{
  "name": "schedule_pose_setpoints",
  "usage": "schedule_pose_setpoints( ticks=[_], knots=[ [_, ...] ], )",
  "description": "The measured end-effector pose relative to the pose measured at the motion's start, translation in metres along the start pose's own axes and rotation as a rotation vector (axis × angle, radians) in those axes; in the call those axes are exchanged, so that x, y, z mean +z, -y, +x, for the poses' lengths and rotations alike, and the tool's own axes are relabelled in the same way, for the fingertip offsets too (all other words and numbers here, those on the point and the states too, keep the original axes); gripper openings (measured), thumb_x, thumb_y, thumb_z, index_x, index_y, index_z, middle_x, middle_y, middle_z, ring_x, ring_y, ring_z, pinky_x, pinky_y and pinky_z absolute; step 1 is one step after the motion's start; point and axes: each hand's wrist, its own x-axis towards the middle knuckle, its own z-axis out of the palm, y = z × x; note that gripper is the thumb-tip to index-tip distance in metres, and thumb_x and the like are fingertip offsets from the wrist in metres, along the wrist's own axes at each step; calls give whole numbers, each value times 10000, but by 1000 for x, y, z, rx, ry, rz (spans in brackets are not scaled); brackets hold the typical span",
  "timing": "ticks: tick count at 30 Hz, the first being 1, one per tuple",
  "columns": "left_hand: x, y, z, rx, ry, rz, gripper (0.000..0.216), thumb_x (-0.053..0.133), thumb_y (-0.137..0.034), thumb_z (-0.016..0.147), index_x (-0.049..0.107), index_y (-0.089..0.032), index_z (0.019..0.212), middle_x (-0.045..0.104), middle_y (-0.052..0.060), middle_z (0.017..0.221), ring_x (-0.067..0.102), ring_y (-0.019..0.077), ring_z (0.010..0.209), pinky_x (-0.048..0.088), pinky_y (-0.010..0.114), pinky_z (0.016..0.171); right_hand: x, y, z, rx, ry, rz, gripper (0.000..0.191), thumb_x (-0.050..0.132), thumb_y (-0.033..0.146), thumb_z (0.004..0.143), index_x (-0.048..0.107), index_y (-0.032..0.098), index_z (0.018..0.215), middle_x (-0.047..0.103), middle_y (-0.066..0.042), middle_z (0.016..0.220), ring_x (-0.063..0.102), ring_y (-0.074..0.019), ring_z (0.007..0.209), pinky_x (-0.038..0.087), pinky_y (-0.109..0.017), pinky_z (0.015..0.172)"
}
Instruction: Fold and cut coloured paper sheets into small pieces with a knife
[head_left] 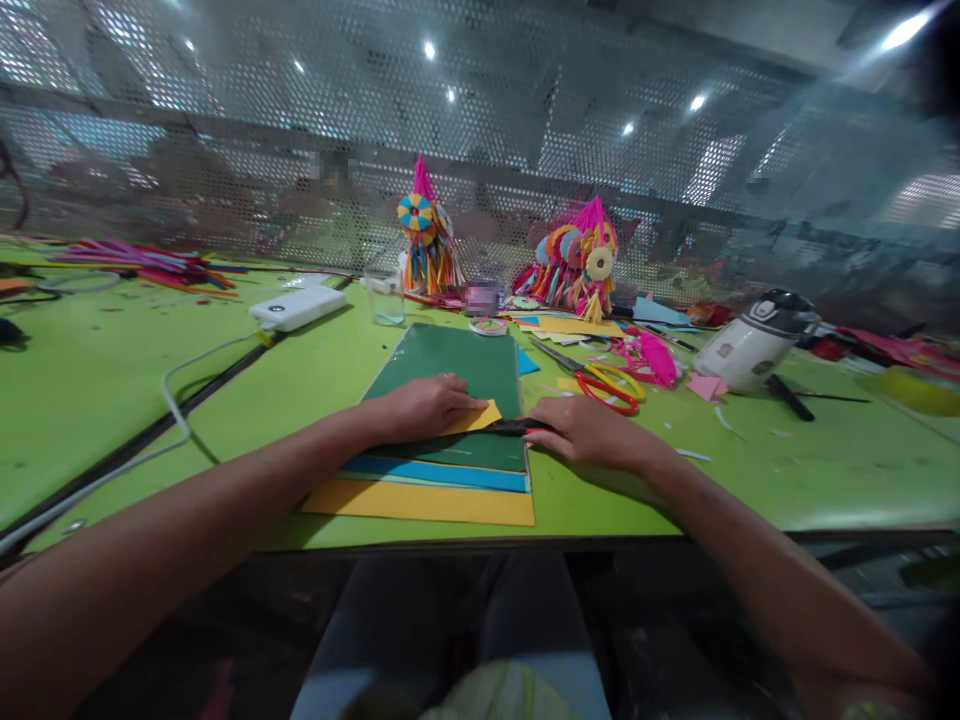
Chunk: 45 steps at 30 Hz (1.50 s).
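Note:
My left hand (424, 405) lies flat with fingers together, pressing a small yellow paper piece (474, 418) onto a dark green sheet (457, 375). That sheet tops a stack with blue (435, 472) and yellow (420, 502) sheets beneath. My right hand (589, 430) is closed around a thin dark tool with a red part (517, 427), whose tip points at the yellow piece's right edge. What kind of tool it is I cannot make out.
Orange-handled scissors (600, 382) lie right of the stack. A white power bank (298, 307) with cable, a clear glass (386, 297), two colourful paper decorations (424, 235) (574, 265), a white dispenser (754, 345) and paper scraps sit on the green table (112, 380). Perforated metal screen behind.

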Motion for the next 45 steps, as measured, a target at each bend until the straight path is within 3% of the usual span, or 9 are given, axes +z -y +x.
schedule_pose_setpoints(
  ticks=[19,29,34,36,39,45],
  knots=[
    [-3,-8,4,-77,9,47,322,459,-286,999,724,-209,1165,612,57,784,567,170,735,416,254,677,3,-10,-10,-21,-65,39,294,466,395,1014,651,169,977,662,-82,907,580,-196,824,393,-305,721],
    [3,-32,20,-153,-2,76,335,416,-225,983,741,-181,1050,580,64,745,553,173,670,407,265,613,-1,-31,-12,-14,-54,53,294,534,399,977,690,183,1100,626,-71,878,581,-194,809,413,-303,731],
    [-25,-24,10,-164,107,-57,251,568,-292,919,744,-186,1064,673,75,873,619,195,812,465,279,737,0,-30,-13,10,-52,52,305,536,410,976,696,190,1114,620,-65,886,577,-189,810,405,-303,729],
    [-41,-16,1,-146,209,-175,390,660,-317,855,673,-207,1229,697,77,1078,650,198,912,488,276,794,0,-31,-13,21,-45,60,317,535,430,976,698,197,1114,622,-64,897,575,-187,816,404,-301,733],
    [-57,-4,-11,-79,289,-272,456,695,-211,808,652,-231,1261,647,73,1294,618,206,1126,466,289,950,1,-31,-13,27,-38,60,325,530,439,977,698,197,1113,621,-66,900,573,-188,823,401,-298,738],
    [-53,2,-14,-70,286,-299,408,732,-202,807,690,-241,1211,639,73,1327,606,208,1177,461,311,1000,2,-29,-11,49,-59,31,330,534,441,976,700,194,1117,617,-71,916,573,-189,821,393,-291,720]
  ],
)
